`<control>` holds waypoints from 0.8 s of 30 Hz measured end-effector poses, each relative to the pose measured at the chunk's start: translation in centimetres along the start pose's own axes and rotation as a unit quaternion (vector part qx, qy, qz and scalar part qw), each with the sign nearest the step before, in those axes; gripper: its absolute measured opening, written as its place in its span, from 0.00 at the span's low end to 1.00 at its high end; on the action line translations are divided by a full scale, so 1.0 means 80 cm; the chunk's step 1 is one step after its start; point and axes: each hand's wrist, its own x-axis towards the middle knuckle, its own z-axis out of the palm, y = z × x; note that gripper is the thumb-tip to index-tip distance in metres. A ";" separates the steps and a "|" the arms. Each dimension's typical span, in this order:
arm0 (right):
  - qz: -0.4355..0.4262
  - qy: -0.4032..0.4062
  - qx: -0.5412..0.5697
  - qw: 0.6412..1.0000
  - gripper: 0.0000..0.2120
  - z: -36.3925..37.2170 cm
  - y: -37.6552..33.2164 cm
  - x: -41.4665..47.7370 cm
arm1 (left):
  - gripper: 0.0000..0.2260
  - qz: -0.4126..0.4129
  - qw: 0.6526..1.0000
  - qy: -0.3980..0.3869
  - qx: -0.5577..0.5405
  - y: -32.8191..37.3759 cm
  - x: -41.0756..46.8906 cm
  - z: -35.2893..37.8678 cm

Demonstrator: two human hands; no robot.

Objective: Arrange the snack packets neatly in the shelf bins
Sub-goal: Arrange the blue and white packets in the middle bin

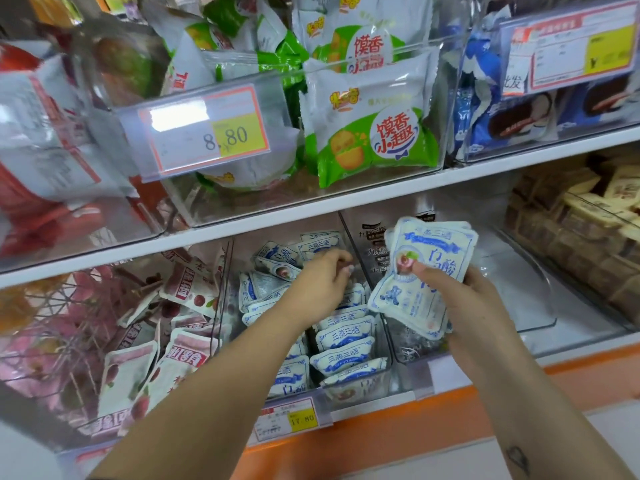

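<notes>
Holds in the right grip [460, 299], a bare hand with its thumb pressed across the front face, a fanned stack of flat, glossy white-and-blue snack packets [426, 251] with crimped wavy edges, raised over the right-hand wall of a clear rigid plastic bin [223, 282] on the lower shelf. Reaches with the left grip [322, 282], also bare, toward the back of that bin, fingers bent down onto loose packets; cannot tell whether any is pinched there, the fingertips being partly hidden. Shows within the bin matching blue-printed packets [343, 355], upright in overlapping rows at the front, tumbled at the rear. Shows to the left soft white-and-red packets [187, 355] jumbled in a neighbouring clear bin, blurred toward the frame edge. Shows above, past the white shelf board [346, 199], puffy green-and-white biscuit packets [370, 133] beside an orange-bordered price label [204, 133] reading 8.80. Shows a smaller yellow label [287, 420] on the lower shelf lip, reading 17.80. Leaves tan packets [588, 220] at far right too blurred to read.
</notes>
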 end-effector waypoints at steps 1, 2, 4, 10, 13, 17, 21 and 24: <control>-0.010 -0.002 0.001 1.000 0.10 0.002 -0.002 -0.004 | 0.12 0.009 0.999 0.044 -0.012 0.009 -0.014 -0.006; -0.019 -0.008 -0.009 1.000 0.11 0.004 -0.004 -0.008 | 0.13 0.008 0.997 0.071 -0.038 0.017 -0.031 -0.013; -0.035 -0.015 -0.050 0.998 0.14 0.008 -0.005 -0.021 | 0.15 -0.018 0.987 0.071 -0.140 0.029 -0.068 -0.022; -0.047 -0.059 -0.083 0.994 0.17 0.030 -0.004 -0.068 | 0.29 -0.049 0.927 0.050 -0.369 0.048 -0.165 -0.032; -0.032 -0.135 -0.115 0.984 0.16 0.058 0.008 -0.095 | 0.33 -0.042 0.907 0.048 -0.417 0.040 -0.186 -0.026; -0.031 -0.194 -0.164 0.967 0.11 0.098 0.024 -0.106 | 0.34 -0.046 0.879 0.084 -0.466 0.011 -0.198 -0.033; -0.003 -0.230 -0.208 0.951 0.10 0.141 0.034 -0.095 | 0.35 -0.056 0.848 0.167 -0.499 -0.025 -0.201 -0.051; 0.032 -0.279 -0.272 0.921 0.12 0.182 0.041 -0.073 | 0.28 -0.073 0.793 0.240 -0.555 -0.056 -0.199 -0.067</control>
